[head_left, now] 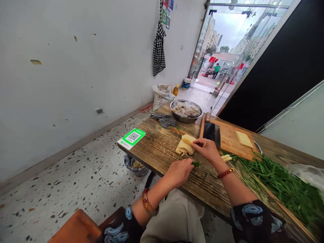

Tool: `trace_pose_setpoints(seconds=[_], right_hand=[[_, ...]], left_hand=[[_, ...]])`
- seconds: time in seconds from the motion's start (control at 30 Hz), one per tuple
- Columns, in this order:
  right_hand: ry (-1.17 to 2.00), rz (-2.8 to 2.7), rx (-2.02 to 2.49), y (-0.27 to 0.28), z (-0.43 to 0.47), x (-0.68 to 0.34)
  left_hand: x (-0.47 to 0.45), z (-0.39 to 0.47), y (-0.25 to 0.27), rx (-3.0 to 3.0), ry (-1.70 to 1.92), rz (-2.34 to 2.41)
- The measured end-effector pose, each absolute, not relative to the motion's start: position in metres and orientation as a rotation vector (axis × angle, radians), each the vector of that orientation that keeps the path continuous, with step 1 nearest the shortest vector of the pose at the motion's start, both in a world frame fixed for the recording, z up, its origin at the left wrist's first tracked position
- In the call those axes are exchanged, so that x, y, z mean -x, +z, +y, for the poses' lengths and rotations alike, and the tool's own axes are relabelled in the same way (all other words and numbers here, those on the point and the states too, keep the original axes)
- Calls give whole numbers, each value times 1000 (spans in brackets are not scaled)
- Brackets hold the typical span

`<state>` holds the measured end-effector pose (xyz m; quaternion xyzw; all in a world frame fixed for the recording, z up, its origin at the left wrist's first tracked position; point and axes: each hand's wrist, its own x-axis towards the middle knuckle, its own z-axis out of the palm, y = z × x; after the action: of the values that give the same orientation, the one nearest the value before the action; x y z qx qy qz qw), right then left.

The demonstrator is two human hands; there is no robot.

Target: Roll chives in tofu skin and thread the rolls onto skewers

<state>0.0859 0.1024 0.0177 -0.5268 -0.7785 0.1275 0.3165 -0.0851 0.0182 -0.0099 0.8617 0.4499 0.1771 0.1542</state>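
A stack of pale yellow tofu sheets (pixel 182 149) lies on the wooden table in front of me. My right hand (pixel 208 149) pinches the folded edge of the top tofu sheet between thumb and fingers. Closer to the table's front edge, my left hand (pixel 178 172) is closed, with a short bit of green leaves (pixel 195 164) poking out from its fingertips. Its palm side is hidden. Pale rolled pieces (pixel 226 158) sit just beyond my right wrist, next to a heap of long green leaves (pixel 280 182).
A cleaver (pixel 212 132) rests on a cutting board (pixel 229 143) bearing another tofu stack (pixel 244 138). Behind are a metal basin (pixel 187 118) with bagged contents and a grey cloth (pixel 164 120). A QR-code card (pixel 131 138) marks the left corner; a bin (pixel 136 170) stands below.
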Motion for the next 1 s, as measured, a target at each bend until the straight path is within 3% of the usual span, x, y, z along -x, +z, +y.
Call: trace_pose_setpoints(seconds=[0.17,0.63,0.73,0.83,0.9,1.0], right_hand=[[600,-1995,1315,31,101,-87],[819,-1306,1267,23,102,-110],[757,-1201,1277,31,72,-142],[288,-1280,1396,31,32,-166],[57,-1644,1441,23,5,-173],[18,-2241,1343,2,-26,-175]], left_hand=[[85,18,-9,-2466,530,1287],[88,27,-14,-2378,634,1254],[88,30,-19,-2326,700,1208],[89,35,-23,-2246,818,1181],[90,38,-22,-2171,900,1175],[93,40,-16,-2038,925,1150]])
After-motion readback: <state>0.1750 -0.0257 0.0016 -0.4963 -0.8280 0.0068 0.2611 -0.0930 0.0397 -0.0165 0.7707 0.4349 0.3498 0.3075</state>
